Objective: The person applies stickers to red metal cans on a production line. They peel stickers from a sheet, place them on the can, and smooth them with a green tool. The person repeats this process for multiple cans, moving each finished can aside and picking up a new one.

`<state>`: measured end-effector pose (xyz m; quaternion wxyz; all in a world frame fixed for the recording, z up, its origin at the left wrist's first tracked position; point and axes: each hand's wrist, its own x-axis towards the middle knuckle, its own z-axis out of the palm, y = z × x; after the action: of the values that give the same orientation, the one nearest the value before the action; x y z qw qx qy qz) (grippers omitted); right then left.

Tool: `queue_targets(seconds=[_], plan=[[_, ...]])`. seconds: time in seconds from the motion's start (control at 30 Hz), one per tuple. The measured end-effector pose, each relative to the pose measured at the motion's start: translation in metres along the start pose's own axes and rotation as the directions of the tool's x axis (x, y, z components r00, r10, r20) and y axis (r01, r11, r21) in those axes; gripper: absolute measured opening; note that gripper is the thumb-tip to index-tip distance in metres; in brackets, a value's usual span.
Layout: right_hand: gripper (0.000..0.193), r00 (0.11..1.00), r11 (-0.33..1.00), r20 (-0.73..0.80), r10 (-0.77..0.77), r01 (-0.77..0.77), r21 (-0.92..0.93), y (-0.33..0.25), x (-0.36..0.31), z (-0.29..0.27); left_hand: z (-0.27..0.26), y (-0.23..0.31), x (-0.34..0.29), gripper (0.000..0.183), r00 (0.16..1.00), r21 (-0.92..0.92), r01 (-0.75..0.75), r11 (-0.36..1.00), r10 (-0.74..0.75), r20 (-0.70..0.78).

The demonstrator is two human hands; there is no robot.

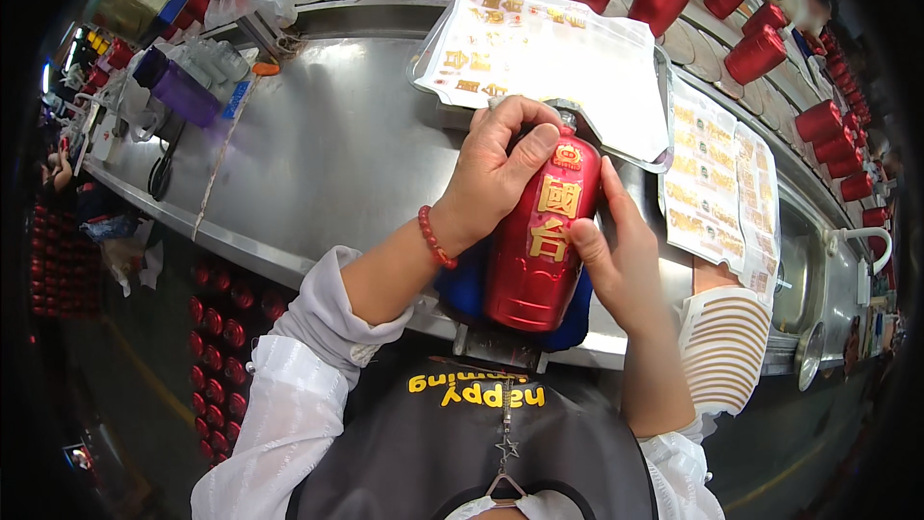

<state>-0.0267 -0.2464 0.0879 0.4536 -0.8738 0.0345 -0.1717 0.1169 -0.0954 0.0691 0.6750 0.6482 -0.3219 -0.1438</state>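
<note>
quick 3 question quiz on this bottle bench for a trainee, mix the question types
1. True or false: the left hand grips the neck end of the red bottle.
2. What lies on the steel bench just beyond the bottle? A) sheets of gold stickers B) a hammer C) a towel
3. What does the bottle rest on?

Key: 1 true. 2 A, sticker sheets. 3 a blue pad, with the right hand alongside.
</note>
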Motion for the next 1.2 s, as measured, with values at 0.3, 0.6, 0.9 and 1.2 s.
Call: queue_targets(seconds=[0.3, 0.6, 0.9, 1.2], plan=[[0.079, 1.0, 0.997, -0.016, -0.003, 0.004, 0.071, 0.003, -0.003, 0.003, 0.003, -0.005, -0.04, 0.077, 0.996, 0.018, -0.084, 0.996, 0.084, 0.005], [0.089, 1.0, 0.991, 0.014, -0.014, 0.012, 0.135, 0.005, -0.005, 0.003, -0.002, -0.002, -0.038, 0.079, 0.964, 0.226, -0.26, 0.939, 0.268, -0.001], [0.044, 0.965, 0.979, -0.175, -0.194, 0.181, -0.09, 0.001, 0.024, -0.037, -0.016, 0.028, -0.029, 0.067, 0.738, 0.649, -0.658, 0.381, 0.5, 0.454], [0.021, 0.806, 0.951, 0.558, -0.2, 0.296, -0.087, -0.027, 0.148, -0.049, -0.018, 0.022, -0.031, 0.062, 0.745, 0.644, -0.649, 0.405, 0.509, 0.431]])
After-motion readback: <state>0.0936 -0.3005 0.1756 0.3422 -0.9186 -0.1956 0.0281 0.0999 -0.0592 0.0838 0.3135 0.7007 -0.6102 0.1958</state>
